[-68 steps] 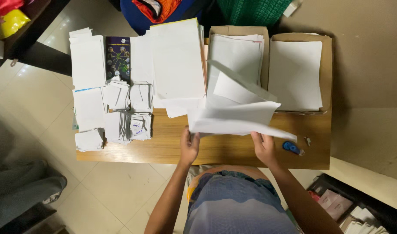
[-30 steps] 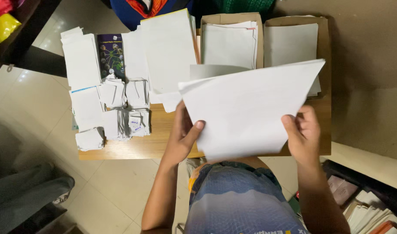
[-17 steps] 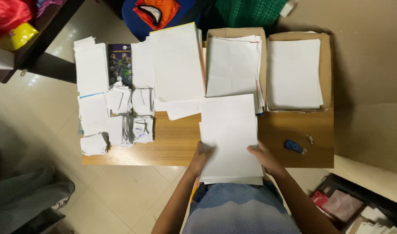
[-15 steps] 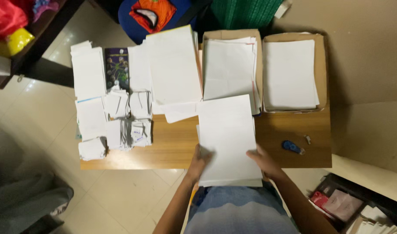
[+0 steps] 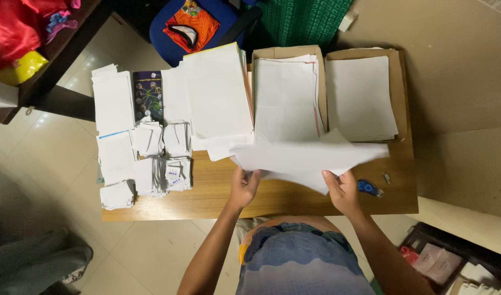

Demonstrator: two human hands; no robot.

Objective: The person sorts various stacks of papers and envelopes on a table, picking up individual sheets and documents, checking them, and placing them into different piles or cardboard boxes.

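White paper sheets (image 5: 308, 158), bowed, between both hands

It looked like a makeshift paper-sorting corner in a home or small office: a small wooden table (image 5: 294, 199) on a tiled floor (image 5: 37, 164), crowded with stacks of white paper (image 5: 217, 93), two paper-filled cardboard boxes (image 5: 398, 71) and piles of small cards (image 5: 171, 172), with a blue chair (image 5: 168, 38) behind
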